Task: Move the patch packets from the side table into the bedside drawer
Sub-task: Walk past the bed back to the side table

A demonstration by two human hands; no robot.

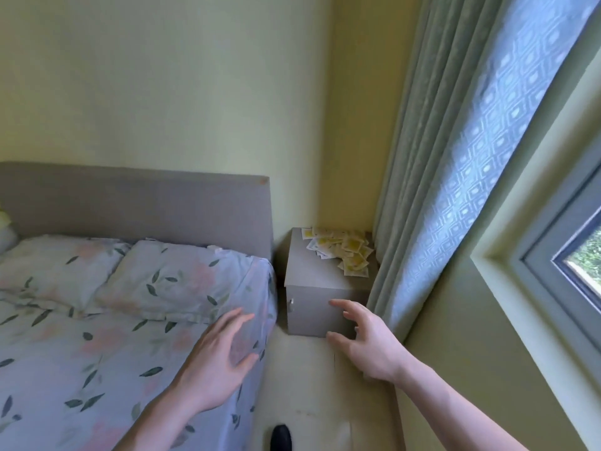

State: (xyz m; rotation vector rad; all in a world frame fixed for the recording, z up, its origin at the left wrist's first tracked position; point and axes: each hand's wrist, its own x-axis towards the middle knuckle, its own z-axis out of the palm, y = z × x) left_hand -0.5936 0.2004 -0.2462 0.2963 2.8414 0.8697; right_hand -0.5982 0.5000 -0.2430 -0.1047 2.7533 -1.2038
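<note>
Right now you are looking down into the corner of a bedroom, with both of your hands reaching forward and holding nothing. Your left hand (224, 349) hovers over the edge of the bed (107, 323), fingers straight and lightly spread. Your right hand (364, 340) is out in front of the small grey desk (320, 278) that stands between the bed and the curtain (432, 177), fingers spread and slightly bent, close to its front panel. Whether they touch it I cannot tell.

The patch packets (341, 249) lie in a loose, overlapping heap on top of the desk, pushed toward its back right corner near the wall and curtain. They lie flat, corners turned every which way, and the heap as a whole stretches from the back of the top toward its front right edge.

A small metal handle (291, 304) sits on the left side of the front panel, which is closed. Your right hand probably sits low and forward to open it before any packet is lifted.
</note>
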